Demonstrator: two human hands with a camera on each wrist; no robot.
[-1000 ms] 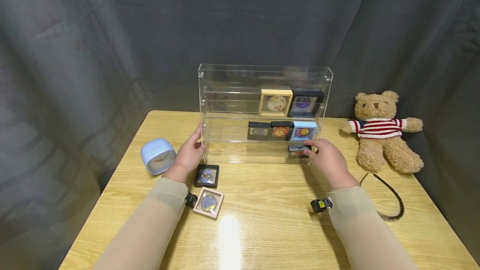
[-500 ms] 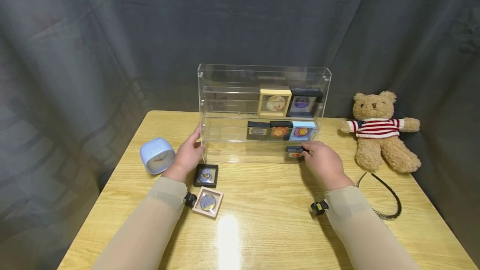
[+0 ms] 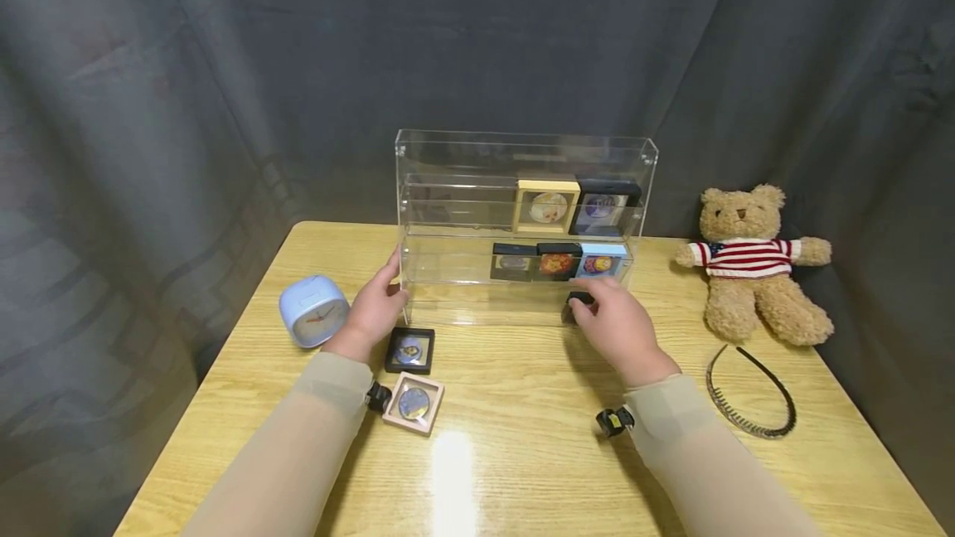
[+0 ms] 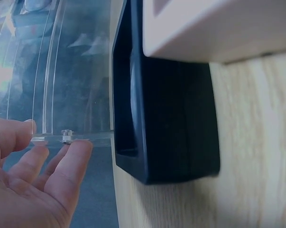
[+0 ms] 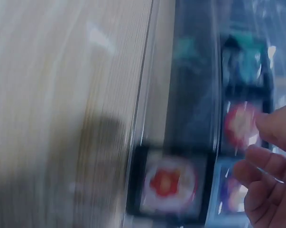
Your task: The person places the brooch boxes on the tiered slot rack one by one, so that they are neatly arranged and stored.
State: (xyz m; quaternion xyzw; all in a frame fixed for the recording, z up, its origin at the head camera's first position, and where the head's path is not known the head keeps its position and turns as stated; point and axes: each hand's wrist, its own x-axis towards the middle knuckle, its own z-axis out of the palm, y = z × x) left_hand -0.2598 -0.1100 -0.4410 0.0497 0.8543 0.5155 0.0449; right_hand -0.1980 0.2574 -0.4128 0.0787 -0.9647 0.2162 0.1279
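A clear acrylic display shelf (image 3: 455, 301) stands toward the back of the table. My left hand (image 3: 375, 309) pinches its left side panel between thumb and fingers; the left wrist view shows the grip on the panel edge. My right hand (image 3: 619, 328) is in front of the lowest tier at the right, its fingers loosely bent and holding nothing. Behind it, a black square frame (image 5: 171, 185) with a red and white badge stands on that tier, mostly hidden in the head view. On the middle tier are a light blue frame (image 3: 603, 249) and two black frames; above sit a yellow frame (image 3: 547, 186) and a black one.
A black frame (image 3: 409, 369) and a pink frame (image 3: 436, 411) lie on the table (image 3: 522, 454) by the left wrist. A blue alarm clock (image 3: 313, 309) is at the left. At the right are a teddy bear (image 3: 746, 272) and a dark headband (image 3: 791, 413).
My right hand has let go of the black frame on the lowest tier and moved left across its front. The left hand keeps its hold on the shelf.
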